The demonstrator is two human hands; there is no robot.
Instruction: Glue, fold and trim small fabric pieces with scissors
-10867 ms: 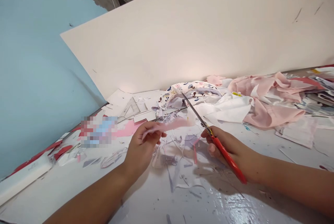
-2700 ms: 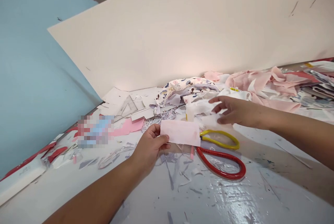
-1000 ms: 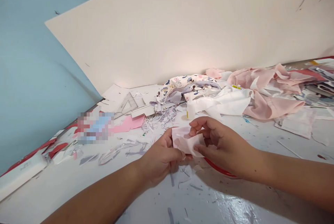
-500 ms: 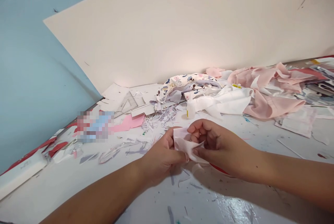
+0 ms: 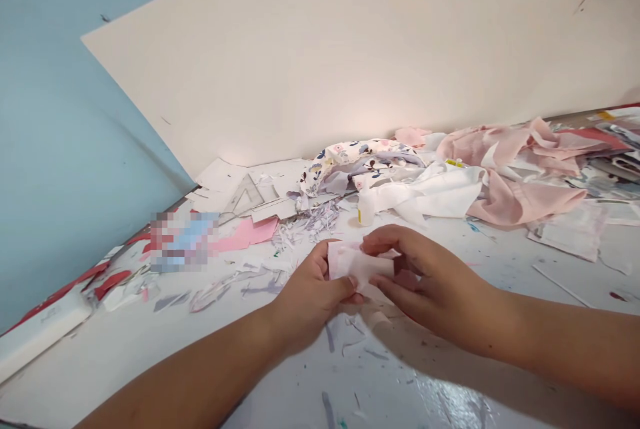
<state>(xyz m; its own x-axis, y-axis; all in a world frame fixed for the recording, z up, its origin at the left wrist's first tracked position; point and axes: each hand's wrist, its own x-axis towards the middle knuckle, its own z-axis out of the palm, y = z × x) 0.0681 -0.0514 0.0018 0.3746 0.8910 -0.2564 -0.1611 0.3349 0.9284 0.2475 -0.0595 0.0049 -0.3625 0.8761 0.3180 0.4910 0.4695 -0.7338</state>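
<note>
A small piece of pale pinkish-white fabric (image 5: 357, 264) is held up between both hands, just above the table. My left hand (image 5: 317, 289) pinches its left side, thumb on the near face and fingers behind. On the other side, my right hand (image 5: 425, 276) curls around the fabric's right end, with thumb and fingertips touching it. Part of the fabric is hidden behind the right fingers. Past the hands, a small white bottle with a yellow label (image 5: 366, 208) stands on the table.
White fabric (image 5: 435, 192), pink fabric (image 5: 525, 199) and floral cloth (image 5: 325, 166) lie heaped at the back. A clear set square (image 5: 249, 194), pink paper (image 5: 250, 234) and paper shreds (image 5: 320, 219) lie left of centre. A large white board (image 5: 350, 49) leans behind.
The fabric looks flatter and smoother now; its folded-up edge has gone down. My right fingers have opened slightly, and the red edge below the right hand is less visible.
</note>
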